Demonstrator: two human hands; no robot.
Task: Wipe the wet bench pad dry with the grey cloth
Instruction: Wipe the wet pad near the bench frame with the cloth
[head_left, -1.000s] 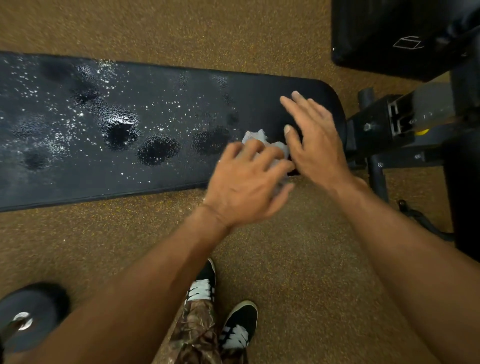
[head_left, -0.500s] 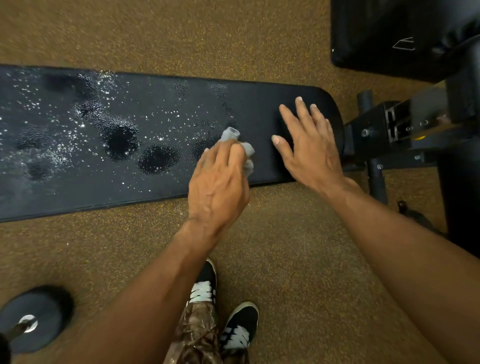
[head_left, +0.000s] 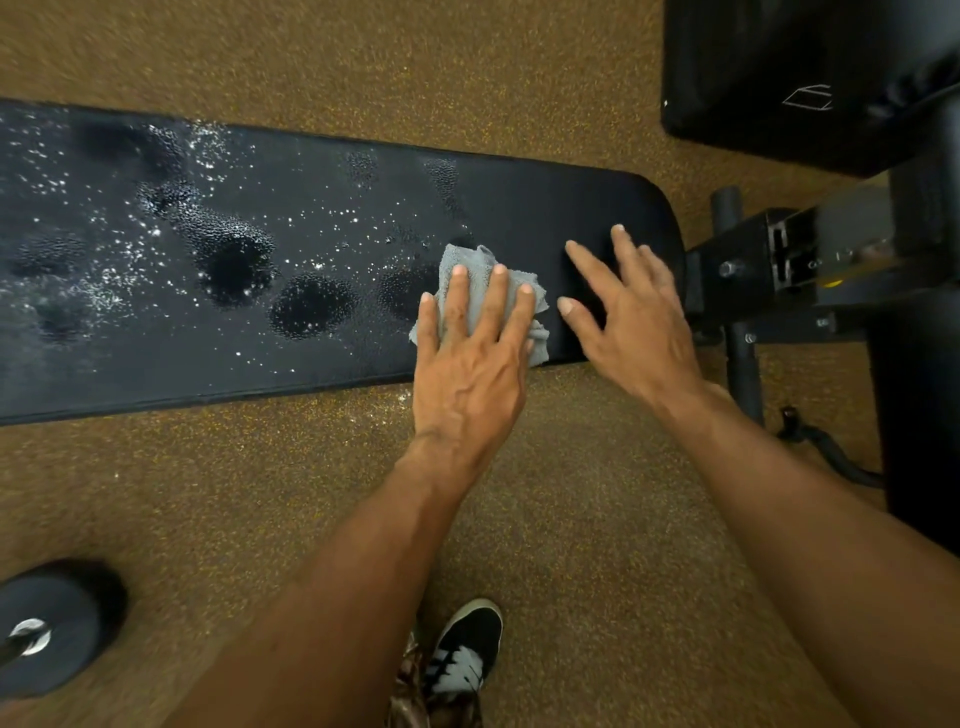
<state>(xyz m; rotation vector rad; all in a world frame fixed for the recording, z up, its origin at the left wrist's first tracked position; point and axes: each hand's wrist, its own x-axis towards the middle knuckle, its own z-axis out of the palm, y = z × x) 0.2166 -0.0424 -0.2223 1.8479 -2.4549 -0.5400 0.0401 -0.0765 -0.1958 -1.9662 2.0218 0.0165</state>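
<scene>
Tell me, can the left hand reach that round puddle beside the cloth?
Probably yes. The left hand presses the cloth flat on the pad, the puddle lies just to its left, and only wet pad lies between. The right hand is on the other side.

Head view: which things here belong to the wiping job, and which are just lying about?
In the job: bench pad, wet with droplets; grey cloth on it; left hand pressing flat on the cloth; right hand spread over the pad's end.
Lying about: black weight at bottom left; black cushion at top right; black cable at right.
</scene>
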